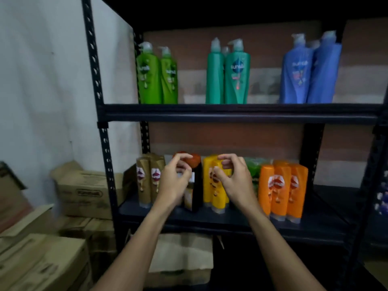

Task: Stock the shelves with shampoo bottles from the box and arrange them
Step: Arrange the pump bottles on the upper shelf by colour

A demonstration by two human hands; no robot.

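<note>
Black, orange-capped shampoo bottle [196, 191] upright on lower shelf [235, 219], between gold bottles [147, 179] left and yellow bottles [207, 183] right. Left hand [172, 185] curled at its cap, right hand [235, 183] curled against yellow bottles; actual grasp impossible to tell through blur.

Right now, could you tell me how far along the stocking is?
Done: green, teal and blue pump bottles line the upper shelf; gold bottles and orange bottles stand below. In hand: left hand grips the black orange-capped bottle, right hand a yellow bottle. Left: the open cardboard box's contents, unseen.
</note>
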